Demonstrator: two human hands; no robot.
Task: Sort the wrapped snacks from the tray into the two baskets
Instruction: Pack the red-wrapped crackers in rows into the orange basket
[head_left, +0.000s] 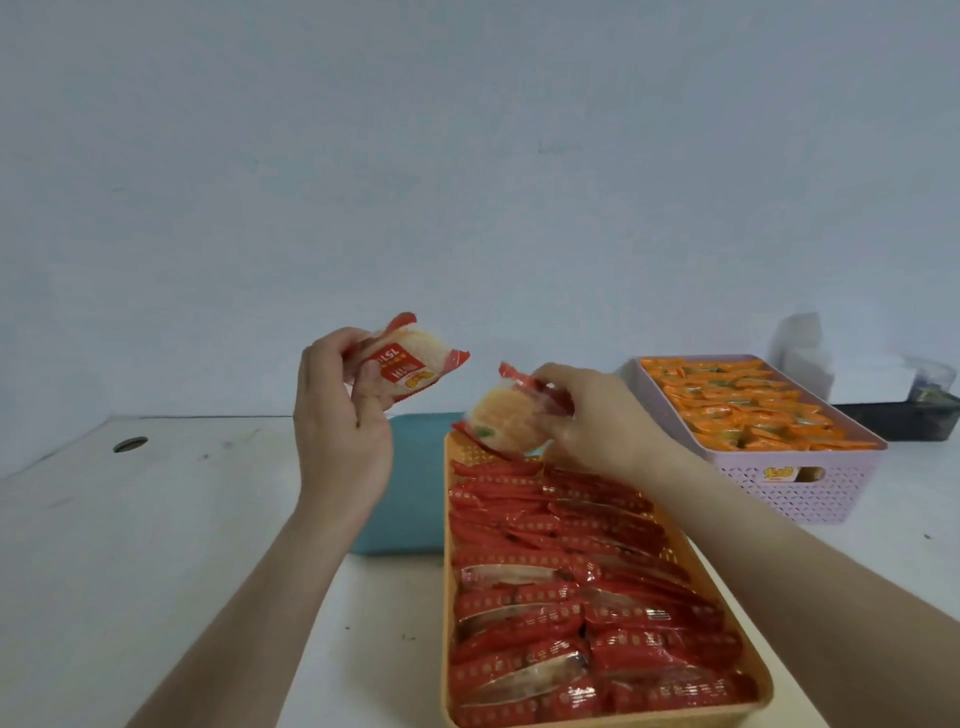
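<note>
Clearly my right fingers (545, 382) pinched a red-wrapped cracker (506, 422) just above the orange basket (445, 545); my left fingers (366, 387) gripped a second cracker (402, 364) farther left.

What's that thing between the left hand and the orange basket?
A teal tray, seen in the head view. It sits on the white table right beside the orange basket, partly behind the left hand, which holds a red-wrapped snack.

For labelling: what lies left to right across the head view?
A round dark hole in the white table, left hand, red-and-white wrapped snack, clear-wrapped round snack, right hand, lilac perforated plastic basket, dark box.
</note>
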